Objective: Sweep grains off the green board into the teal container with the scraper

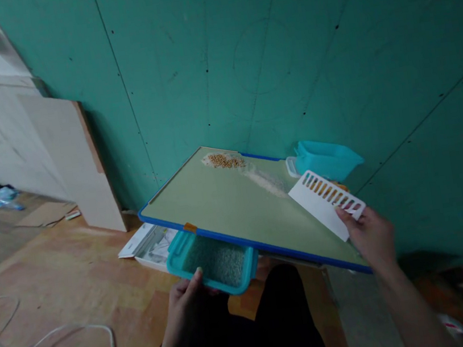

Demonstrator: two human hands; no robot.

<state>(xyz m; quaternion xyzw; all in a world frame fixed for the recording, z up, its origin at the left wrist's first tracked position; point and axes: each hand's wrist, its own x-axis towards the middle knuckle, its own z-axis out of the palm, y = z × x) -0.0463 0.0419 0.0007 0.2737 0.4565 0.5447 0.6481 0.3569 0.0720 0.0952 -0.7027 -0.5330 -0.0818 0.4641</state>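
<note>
- While the L hand (183, 296) holds the turquoise tub (250, 268) just below the near edge of the bench (213, 202), its grip is clamped on the tub's near rim, thumb on top; prob. held fairly level so nothing spills.
- R hand (373, 235): grip clamped on the slotted end of the white scraper (317, 207), over the bench's R part. Presumably held there bc it leaves the plain edge free, facing the bench; touching or not, can't tell.
- Tub: shallow, w/ loose greyish grains; exact kind unclear.
- Tan beans (223, 161) heaped nr far-L corner; pale streak of fine grains (266, 182) runs R from them, ending nr scraper. Beans sit in from the edges, which prob. stops them rolling off.
- Turquoise scoop-like container (328, 160) by far edge, R side, nr green wall (257, 49); contents hidden.
- White box (153, 262) below near-L corner: contents too blurred to ID.
</note>
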